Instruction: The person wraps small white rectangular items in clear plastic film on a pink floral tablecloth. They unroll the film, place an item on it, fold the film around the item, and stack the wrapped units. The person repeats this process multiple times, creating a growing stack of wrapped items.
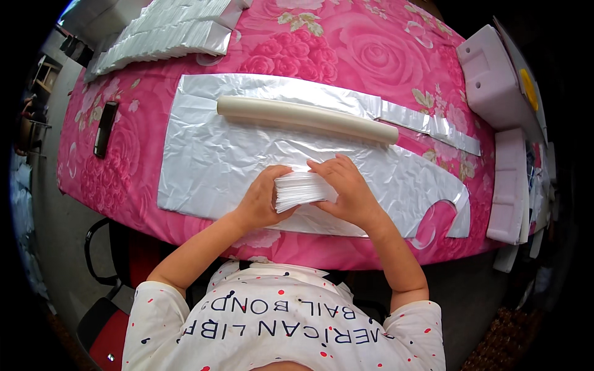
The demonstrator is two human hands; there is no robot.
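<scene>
Between my two hands is a thick stack of thin white folded sheets (301, 189), held over the near part of the table. My left hand (265, 196) wraps round the stack's left end. On its right end my right hand (348, 190) closes, thumb at the near side and fingers along the far side. Beneath lies a crinkled silvery-white sheet (198, 154), with a curved cut-out at its right end. Across that sheet, just beyond my hands, rests a long cream-coloured tube (306, 119).
Rows of stacked white folded sheets (167, 37) fill the far left. A dark narrow object (106, 130) lies on the pink floral tablecloth (377, 52). White foam boxes (492, 71) line the right edge. A silvery strip (430, 125) extends rightward. Chairs with red seats (114, 337) stand at lower left.
</scene>
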